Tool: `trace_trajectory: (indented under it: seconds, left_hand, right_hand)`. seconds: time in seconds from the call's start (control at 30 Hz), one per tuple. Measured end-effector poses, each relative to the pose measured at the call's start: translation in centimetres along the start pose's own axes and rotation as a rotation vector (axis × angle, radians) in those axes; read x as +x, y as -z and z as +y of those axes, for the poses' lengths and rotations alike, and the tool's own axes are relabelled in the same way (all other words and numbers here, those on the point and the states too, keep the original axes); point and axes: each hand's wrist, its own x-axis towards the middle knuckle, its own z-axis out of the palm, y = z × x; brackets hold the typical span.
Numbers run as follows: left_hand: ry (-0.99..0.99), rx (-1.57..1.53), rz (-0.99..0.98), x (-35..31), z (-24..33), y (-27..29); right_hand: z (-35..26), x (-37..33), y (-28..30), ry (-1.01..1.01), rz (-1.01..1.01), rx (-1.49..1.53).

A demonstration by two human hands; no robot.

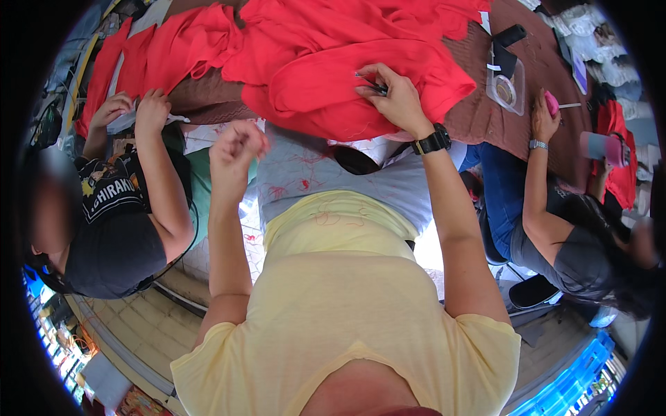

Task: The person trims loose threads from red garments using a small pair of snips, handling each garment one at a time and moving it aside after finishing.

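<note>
Red cloth lies in loose folds across the table in front of me, its near edge hanging toward my lap. My right hand rests over this cloth, closed around small thread snips with metal tips that point left. Raised off the cloth's near left edge is my left hand. Its fingers are curled together and slightly blurred; what they pinch, if anything, cannot be made out. Loose red threads cling to the grey-blue cloth on my lap.
A brown quilted cover lies on the table. At its right are a clear plastic tray and a black cylinder. One person sits at my left, both hands at the cloth; another at my right holds something pink.
</note>
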Motion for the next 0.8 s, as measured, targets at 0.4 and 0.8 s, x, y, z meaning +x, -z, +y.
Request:
trace_trajectory:
  seconds: [0.4,0.8]
  left_hand:
    - [0.124,0.888,-0.386,2.1,3.4,-4.2]
    - [-0.589,0.772,0.196,10.4,0.2,-6.3]
  right_hand:
    - [-0.5,1.6,2.8,0.081,0.109,0.129]
    - [-1.6,1.6,9.0,0.159,0.284,-0.416]
